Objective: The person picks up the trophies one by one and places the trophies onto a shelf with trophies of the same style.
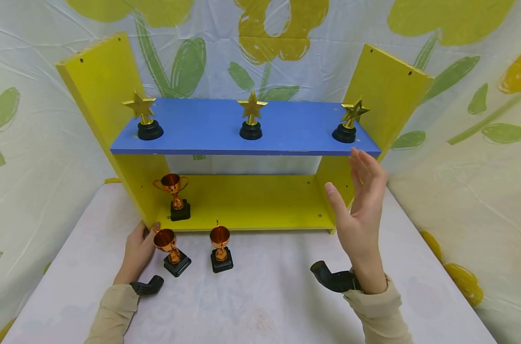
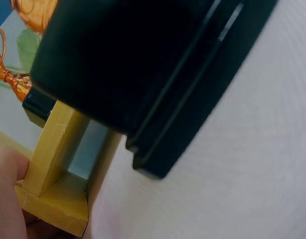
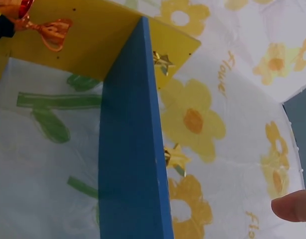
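Yellow and blue painted board, wood by its look, forms the two-tier shelf unit (image 1: 247,203), which stands upright from the centre toward 12 o'clock on the pale-covered worktop (image 1: 277,296).

Left hand (image 1: 139,251), 8 o'clock: grip closed on the unit's lower front corner, thumb against the yellow board; the other fingers are largely hidden. Right hand (image 1: 365,210), between 3 and 4 o'clock: grip spread wide, thumb well apart from the fingers, nothing held. Its fingertips lie near the right end of the blue shelf (image 1: 200,122); contact cannot be confirmed.

Contents: gold left star trophy (image 1: 144,114) at 10 o'clock, middle star trophy (image 1: 251,119) at 12, right star trophy (image 1: 348,122) at 2, all on the blue shelf. One copper-coloured trophy cup (image 1: 176,196) stands on the lower tier toward 9. On the worktop, a second cup (image 1: 170,246) stands at 8, near the left hand, and a third cup (image 1: 220,246) at 7.

Handling, as judged: the unit is stiff and probably the heaviest item; take it by both yellow side panels (image 1: 387,95), kept level, since the trophies appear loose and could topple.
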`<state>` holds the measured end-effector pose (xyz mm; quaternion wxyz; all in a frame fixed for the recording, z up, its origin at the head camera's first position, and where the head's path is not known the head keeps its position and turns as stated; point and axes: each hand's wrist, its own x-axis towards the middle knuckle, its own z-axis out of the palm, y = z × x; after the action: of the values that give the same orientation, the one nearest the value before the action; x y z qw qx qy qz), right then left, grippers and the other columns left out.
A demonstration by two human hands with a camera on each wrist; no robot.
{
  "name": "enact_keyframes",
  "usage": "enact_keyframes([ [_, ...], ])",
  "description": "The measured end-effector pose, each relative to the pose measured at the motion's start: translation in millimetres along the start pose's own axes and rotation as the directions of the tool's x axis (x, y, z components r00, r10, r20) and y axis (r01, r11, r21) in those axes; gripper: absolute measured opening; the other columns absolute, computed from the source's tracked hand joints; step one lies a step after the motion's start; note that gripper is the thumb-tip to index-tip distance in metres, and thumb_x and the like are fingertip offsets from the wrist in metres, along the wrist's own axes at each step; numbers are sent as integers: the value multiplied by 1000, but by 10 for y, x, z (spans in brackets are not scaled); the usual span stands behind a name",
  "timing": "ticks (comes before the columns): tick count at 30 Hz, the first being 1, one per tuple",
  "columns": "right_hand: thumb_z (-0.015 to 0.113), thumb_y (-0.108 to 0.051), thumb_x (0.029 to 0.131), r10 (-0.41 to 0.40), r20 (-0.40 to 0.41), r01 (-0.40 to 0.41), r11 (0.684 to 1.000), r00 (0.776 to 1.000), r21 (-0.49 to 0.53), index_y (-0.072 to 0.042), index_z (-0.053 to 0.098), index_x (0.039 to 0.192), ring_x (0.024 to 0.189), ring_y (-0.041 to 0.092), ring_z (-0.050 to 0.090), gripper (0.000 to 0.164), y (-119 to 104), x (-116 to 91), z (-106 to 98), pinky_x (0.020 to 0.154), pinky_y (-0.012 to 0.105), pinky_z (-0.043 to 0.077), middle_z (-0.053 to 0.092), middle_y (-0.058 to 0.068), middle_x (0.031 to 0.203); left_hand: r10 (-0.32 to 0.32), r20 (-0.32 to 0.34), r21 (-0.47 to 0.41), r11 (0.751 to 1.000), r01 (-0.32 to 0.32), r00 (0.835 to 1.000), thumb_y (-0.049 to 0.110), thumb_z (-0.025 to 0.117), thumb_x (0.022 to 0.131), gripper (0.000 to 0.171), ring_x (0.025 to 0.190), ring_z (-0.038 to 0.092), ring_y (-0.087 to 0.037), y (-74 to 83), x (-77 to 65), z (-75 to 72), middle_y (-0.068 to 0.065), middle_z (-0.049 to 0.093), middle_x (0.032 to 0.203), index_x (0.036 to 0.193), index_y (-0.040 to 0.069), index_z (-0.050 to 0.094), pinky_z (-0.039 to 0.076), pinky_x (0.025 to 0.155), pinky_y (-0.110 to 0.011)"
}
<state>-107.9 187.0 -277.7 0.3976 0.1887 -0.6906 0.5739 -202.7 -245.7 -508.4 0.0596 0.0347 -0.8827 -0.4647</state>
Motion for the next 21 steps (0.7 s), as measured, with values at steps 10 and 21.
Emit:
enact_keyframes([
  [10,57,15,87,-2,80,2,1000,997,10,8,33,143,141,31,32,61,60,-167,137,119,44,22,37,19,148,-2,4,-5,1000,2,1000,51,42,103,68,138,36,-44,18,-11,-3,-25,42,148,147,1,38,27,112,-62],
  [21,59,13,87,44,162,-40,999,986,-30,3,33,146,142,29,32,64,138,-325,285,119,46,22,36,10,152,15,-7,4,1000,-15,1000,49,43,103,64,137,37,-43,19,-10,-14,-25,45,146,144,1,41,26,113,-61],
])
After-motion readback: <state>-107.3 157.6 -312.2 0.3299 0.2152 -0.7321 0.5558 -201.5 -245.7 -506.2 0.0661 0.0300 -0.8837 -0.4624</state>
